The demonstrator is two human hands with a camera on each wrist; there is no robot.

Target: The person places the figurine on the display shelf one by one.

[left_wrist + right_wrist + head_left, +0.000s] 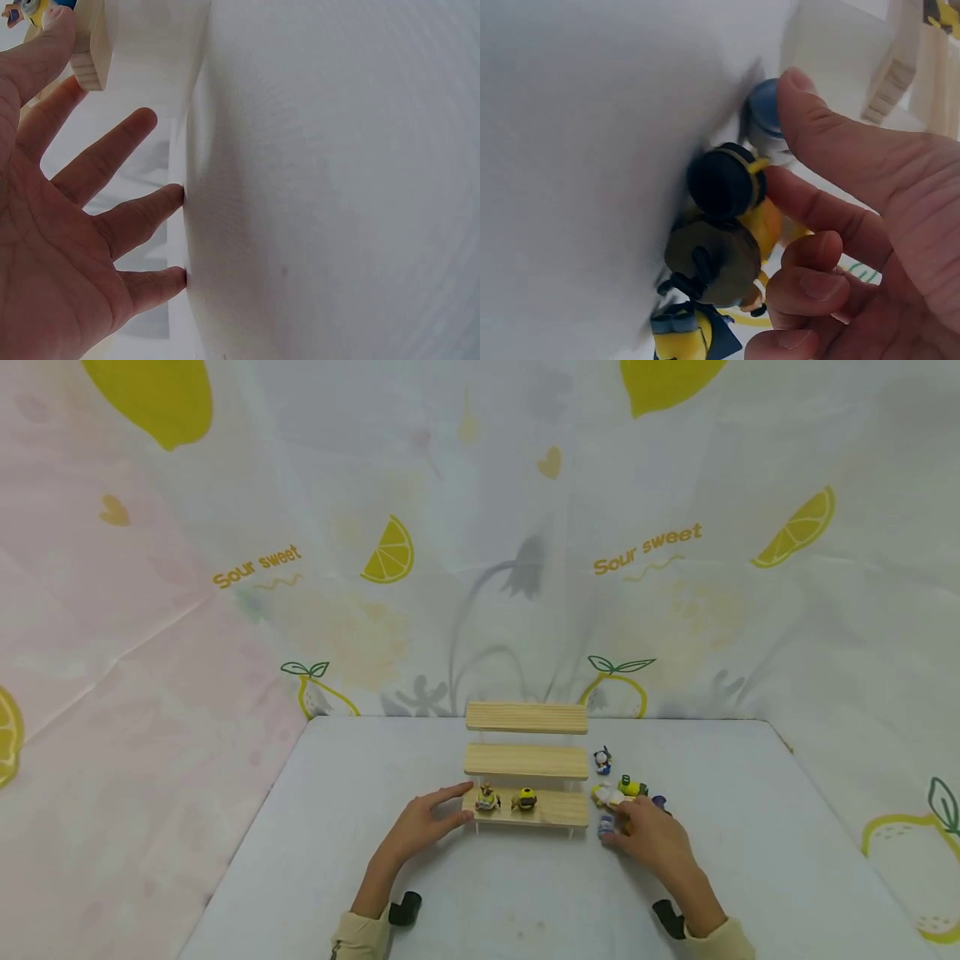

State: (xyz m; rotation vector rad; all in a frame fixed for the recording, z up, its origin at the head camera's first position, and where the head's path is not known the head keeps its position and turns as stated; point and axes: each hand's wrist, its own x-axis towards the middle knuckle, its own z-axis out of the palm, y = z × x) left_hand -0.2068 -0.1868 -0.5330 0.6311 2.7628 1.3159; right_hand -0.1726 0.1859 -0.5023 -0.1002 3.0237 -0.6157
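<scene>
My left hand (420, 827) has its fingers spread at the left end of a three-tier wooden shelf (558, 808). In the left wrist view its thumb and index finger touch the end of a plank (91, 52). On the lowest tier stand two small yellow figurines, one on the left (487, 797) and one near the middle (526, 799). My right hand (660, 839) reaches among several figurines right of the shelf. Its thumb and index finger are beside a blue-and-white figurine (765, 109), apart from each other. A figurine with a dark round part (724, 181) is by the index fingertip.
A dark-and-white figurine (603, 761) stands behind the group, near the middle tier's right end. A yellow-and-green figurine (630, 786) and a white-and-yellow one (607, 795) are beyond the right hand. A white table (510, 902) meets a lemon-printed cloth (480, 610) behind.
</scene>
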